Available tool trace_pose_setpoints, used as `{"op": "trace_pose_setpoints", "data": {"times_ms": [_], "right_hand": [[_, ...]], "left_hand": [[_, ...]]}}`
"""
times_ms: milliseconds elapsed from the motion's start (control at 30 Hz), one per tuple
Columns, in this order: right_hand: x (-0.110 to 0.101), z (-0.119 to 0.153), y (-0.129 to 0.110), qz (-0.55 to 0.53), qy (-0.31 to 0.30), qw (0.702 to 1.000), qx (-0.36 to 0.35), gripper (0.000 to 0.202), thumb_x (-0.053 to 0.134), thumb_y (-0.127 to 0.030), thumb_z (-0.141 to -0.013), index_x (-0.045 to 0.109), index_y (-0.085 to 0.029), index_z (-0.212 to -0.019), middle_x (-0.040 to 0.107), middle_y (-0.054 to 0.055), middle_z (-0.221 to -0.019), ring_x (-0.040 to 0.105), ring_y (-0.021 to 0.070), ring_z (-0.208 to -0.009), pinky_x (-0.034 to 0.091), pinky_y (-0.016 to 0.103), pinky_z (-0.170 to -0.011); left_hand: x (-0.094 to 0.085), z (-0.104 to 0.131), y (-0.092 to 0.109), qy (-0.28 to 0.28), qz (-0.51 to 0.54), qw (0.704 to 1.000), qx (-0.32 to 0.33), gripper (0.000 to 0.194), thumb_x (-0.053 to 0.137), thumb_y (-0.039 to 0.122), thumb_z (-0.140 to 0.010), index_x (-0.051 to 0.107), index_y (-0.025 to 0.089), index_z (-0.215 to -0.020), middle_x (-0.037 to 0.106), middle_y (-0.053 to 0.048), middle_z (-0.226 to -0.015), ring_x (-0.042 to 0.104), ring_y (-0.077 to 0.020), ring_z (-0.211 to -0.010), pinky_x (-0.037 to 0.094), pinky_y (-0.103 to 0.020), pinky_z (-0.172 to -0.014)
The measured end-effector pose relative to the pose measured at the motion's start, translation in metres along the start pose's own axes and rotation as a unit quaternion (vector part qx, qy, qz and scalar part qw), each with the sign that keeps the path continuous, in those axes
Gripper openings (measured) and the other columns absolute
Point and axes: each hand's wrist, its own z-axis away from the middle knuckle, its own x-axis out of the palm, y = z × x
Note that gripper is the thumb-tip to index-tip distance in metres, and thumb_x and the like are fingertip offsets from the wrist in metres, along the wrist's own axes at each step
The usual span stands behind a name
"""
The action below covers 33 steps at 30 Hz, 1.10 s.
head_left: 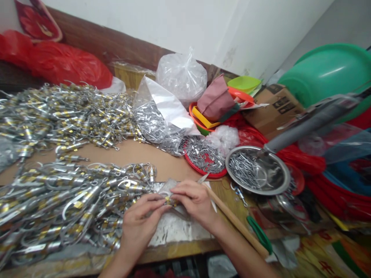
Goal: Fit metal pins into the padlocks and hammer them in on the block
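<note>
Sprawling across the left half of the table [162, 164] are two great heaps of finished metal clasps [58, 116], silver with brass-coloured bands, one far and one near. Right of them, toward the far side, sits an open clear bag of plain silver parts [158, 119], then a red tray [204, 160] heaped with small pieces, and further right a steel bowl [259, 170] of thin pins. A wooden stick [234, 222] slants along the near right edge of the table.

At the near middle, over a worn metal plate [176, 227], the left hand [139, 222] and right hand [194, 200] meet fingertip to fingertip, each pinching one end of a single small clasp piece [168, 199]; only a yellowish glint of it shows between the fingers, so its exact shape cannot be told.

Judging by its fellows in the heaps, the piece is light, rigid and smooth, likely slick under bare fingers and prone to twisting or springing away. The hooked ends look thin and could prick. A grip on the banded barrel, with thumb and forefinger close to the joint, seems the surest hold.
</note>
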Motion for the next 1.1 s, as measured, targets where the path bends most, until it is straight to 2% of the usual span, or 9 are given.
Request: {"op": "trace_pose_setpoints", "data": {"times_ms": [133, 333, 433, 567, 700, 800, 900, 1000, 1100], "right_hand": [[0.009, 0.008, -0.007, -0.078, -0.021, 0.995, 0.050, 0.020, 0.055, -0.010, -0.076, 0.070, -0.020, -0.085, 0.064, 0.003, -0.079, 0.059, 0.0124, -0.075, 0.046, 0.022, -0.067], [0.005, 0.008, -0.012, -0.111, -0.004, 0.989, 0.097, 0.014, 0.066, -0.006, -0.065, 0.071, -0.018, -0.069, 0.064, 0.002, -0.068, 0.059, 0.0128, -0.068, 0.045, 0.023, -0.066], [0.005, 0.007, -0.013, -0.132, -0.007, 0.983, 0.126, 0.013, 0.067, -0.005, -0.064, 0.070, -0.018, -0.065, 0.064, 0.000, -0.064, 0.058, 0.0120, -0.063, 0.045, 0.022, -0.063], [0.005, 0.005, -0.014, -0.135, -0.020, 0.982, 0.134, 0.013, 0.066, -0.006, -0.065, 0.069, -0.018, -0.065, 0.064, -0.001, -0.064, 0.058, 0.0116, -0.064, 0.045, 0.022, -0.063], [0.005, 0.008, -0.017, -0.127, -0.021, 0.985, 0.119, 0.007, 0.064, -0.011, -0.069, 0.068, -0.016, -0.067, 0.064, 0.001, -0.067, 0.059, 0.0122, -0.066, 0.047, 0.023, -0.064], [0.005, 0.019, -0.016, -0.062, 0.003, 0.997, 0.046, 0.011, 0.065, -0.016, -0.070, 0.065, -0.014, -0.081, 0.064, 0.004, -0.076, 0.060, 0.0144, -0.073, 0.049, 0.025, -0.066], [0.003, 0.030, -0.010, 0.055, 0.015, 0.988, -0.144, 0.022, 0.060, -0.010, -0.073, 0.060, -0.014, -0.094, 0.064, 0.008, -0.088, 0.059, 0.0158, -0.083, 0.049, 0.027, -0.070], [-0.002, 0.035, -0.004, 0.149, 0.011, 0.944, -0.293, 0.021, 0.050, -0.005, -0.078, 0.060, -0.014, -0.094, 0.066, 0.011, -0.092, 0.059, 0.0170, -0.088, 0.050, 0.028, -0.069], [-0.007, 0.033, -0.004, 0.183, 0.009, 0.926, -0.331, 0.018, 0.051, -0.009, -0.079, 0.062, -0.013, -0.094, 0.066, 0.012, -0.094, 0.059, 0.0191, -0.092, 0.051, 0.030, -0.071]], "left_hand": [[0.000, -0.001, -0.003, -0.005, -0.021, 0.998, 0.055, 0.005, 0.066, 0.018, -0.064, 0.070, 0.021, -0.064, 0.069, -0.003, -0.072, 0.065, -0.0155, -0.067, 0.051, -0.024, -0.066], [-0.001, -0.002, -0.001, -0.002, -0.043, 0.996, 0.083, 0.007, 0.066, 0.015, -0.065, 0.065, 0.020, -0.061, 0.067, -0.001, -0.067, 0.063, -0.0129, -0.065, 0.050, -0.021, -0.064], [-0.002, -0.002, -0.002, -0.021, -0.038, 0.997, 0.063, 0.005, 0.066, 0.016, -0.065, 0.064, 0.020, -0.066, 0.066, 0.001, -0.064, 0.062, -0.0119, -0.059, 0.050, -0.019, -0.060], [-0.003, -0.003, -0.003, -0.022, -0.028, 0.999, 0.027, 0.025, 0.068, 0.016, -0.063, 0.065, 0.018, -0.088, 0.068, 0.000, -0.068, 0.062, -0.0124, -0.058, 0.050, -0.020, -0.059], [-0.007, -0.006, 0.001, -0.078, 0.007, 0.996, 0.052, 0.017, 0.062, 0.013, -0.067, 0.071, 0.022, -0.079, 0.067, -0.002, -0.071, 0.062, -0.0131, -0.066, 0.048, -0.019, -0.060], [-0.012, -0.008, 0.006, -0.085, 0.062, 0.994, -0.029, 0.013, 0.064, 0.015, -0.066, 0.072, 0.025, -0.069, 0.066, 0.000, -0.069, 0.062, -0.0128, -0.066, 0.048, -0.018, -0.059], [-0.018, -0.009, 0.012, -0.098, 0.107, 0.983, -0.109, 0.005, 0.068, 0.021, -0.063, 0.072, 0.025, -0.064, 0.067, 0.000, -0.068, 0.062, -0.0139, -0.068, 0.048, -0.020, -0.062], [-0.023, -0.012, 0.019, -0.158, 0.093, 0.976, -0.120, 0.004, 0.067, 0.024, -0.065, 0.071, 0.023, -0.064, 0.068, -0.001, -0.069, 0.062, -0.0148, -0.067, 0.047, -0.022, -0.063], [-0.026, -0.015, 0.025, -0.189, 0.042, 0.977, -0.088, 0.008, 0.065, 0.025, -0.067, 0.070, 0.021, -0.063, 0.066, -0.002, -0.068, 0.061, -0.0150, -0.065, 0.046, -0.023, -0.061]]}}
